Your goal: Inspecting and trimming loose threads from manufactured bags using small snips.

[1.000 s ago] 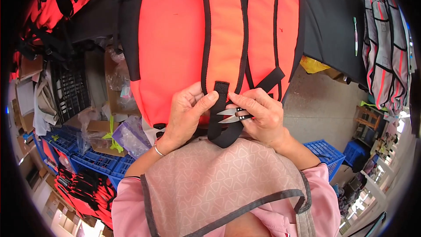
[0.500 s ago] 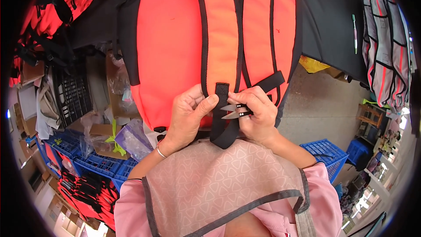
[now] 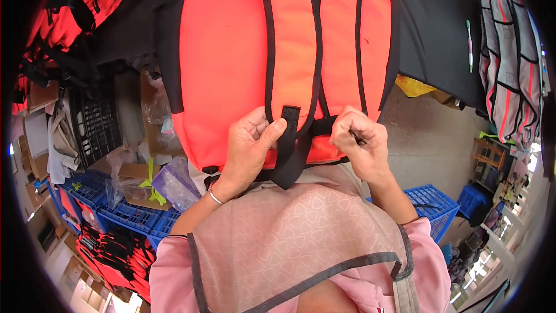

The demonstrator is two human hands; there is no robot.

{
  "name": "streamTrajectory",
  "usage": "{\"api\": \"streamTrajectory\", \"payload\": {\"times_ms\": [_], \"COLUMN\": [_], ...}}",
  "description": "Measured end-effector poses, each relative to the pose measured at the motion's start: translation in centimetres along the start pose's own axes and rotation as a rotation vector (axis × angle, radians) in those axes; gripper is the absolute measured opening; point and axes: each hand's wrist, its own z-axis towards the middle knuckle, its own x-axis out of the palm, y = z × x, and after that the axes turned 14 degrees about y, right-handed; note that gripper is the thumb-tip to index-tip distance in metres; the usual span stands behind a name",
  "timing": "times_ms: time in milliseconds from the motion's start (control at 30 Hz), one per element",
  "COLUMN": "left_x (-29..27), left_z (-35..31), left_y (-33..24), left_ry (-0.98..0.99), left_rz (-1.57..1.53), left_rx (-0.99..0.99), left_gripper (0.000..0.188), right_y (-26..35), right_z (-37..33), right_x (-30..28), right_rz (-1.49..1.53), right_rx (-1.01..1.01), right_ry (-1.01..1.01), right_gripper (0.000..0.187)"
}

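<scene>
A red-orange backpack (image 3: 223,69) with black edging lies in front of me, its padded shoulder strap (image 3: 294,52) running down toward my body. My left hand (image 3: 249,150) is closed on the strap's lower end, thumb pressed by the black webbing (image 3: 291,159) sewn there. That webbing hangs in a fold over my lap. Beside it, to the right, my right hand (image 3: 369,148) is closed round small thread snips (image 3: 358,139). Only a dark bit of them shows; the blades are hidden by the fingers. Behind this hand a second piece of black webbing (image 3: 322,126) crosses the backpack.
The backpack rests on a black-covered table (image 3: 437,29), where a toothbrush (image 3: 469,46) lies at the right. Grey bags with red stripes (image 3: 505,64) are stacked farther right. Blue crates (image 3: 431,200) stand low at both sides. Red and black items (image 3: 113,255) are piled lower left.
My right hand has moved right, away from the strap end, and turned with the snips; their blades no longer show. The left hand keeps its hold, and the hanging webbing has shifted slightly left.
</scene>
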Motion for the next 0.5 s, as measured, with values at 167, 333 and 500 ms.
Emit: {"api": "streamTrajectory", "payload": {"times_ms": [167,333,500], "left_x": [0.1,-0.4,0.2], "left_z": [0.0,-0.2,0.1], "left_y": [-0.4,-0.6,-0.3], "left_ry": [0.002,0.036,-0.002], "left_rz": [0.025,0.122,0.042], "left_rx": [-0.008,-0.016,0.023], "left_gripper": [0.024,0.026,0.026], "right_y": [-0.4,-1.6,-1.0], "right_z": [2.4,3.0,3.2], "right_x": [1.8,1.8,2.3], "right_rz": [-0.500,-0.667,-0.618], "right_rx": [-0.140,-0.195,-0.155], "right_ry": [-0.245,-0.177,-0.023], "right_gripper": [0.026,0.027,0.028]}}
